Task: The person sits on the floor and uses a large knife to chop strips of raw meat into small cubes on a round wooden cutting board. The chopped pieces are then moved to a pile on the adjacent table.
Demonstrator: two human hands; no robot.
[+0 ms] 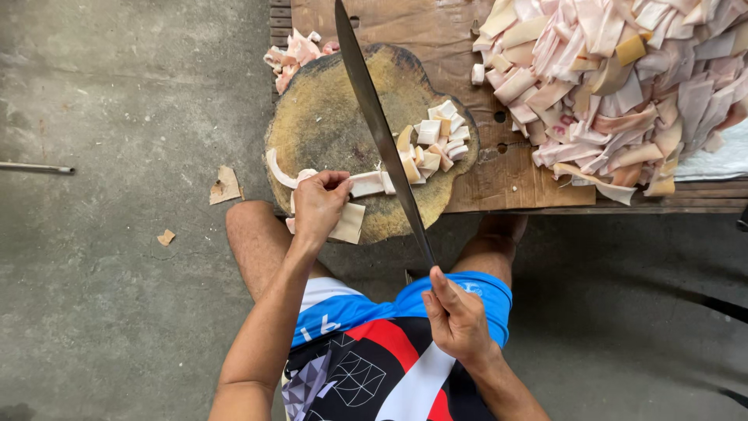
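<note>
Under the left fingers (pixel 331 181) lies pale, smooth, waxy pork skin (pixel 366 185) on a worn, stained wooden chopping block (pixel 327 117). From the right fingers (pixel 444 292) runs a long dull-grey metal blade (pixel 378 125). Beyond them, the bench (pixel 436 31) is rough, weathered wood.

Low wooden bench (pixel 514 187) with slats showing at the edges, sitting on a grey concrete floor (pixel 117 140). On the bench top there's a flattened sheet of brown cardboard (pixel 436 31), and on that a worn round chopping block (pixel 335 117) overhanging the near edge, plus a big heap of pale pink pork skin strips (pixel 623 78) on the right. A white sack (pixel 717 160) peeks out under the heap. Two cardboard scraps (pixel 226 185) and a thin metal rod (pixel 35 167) lie on the floor.
</note>
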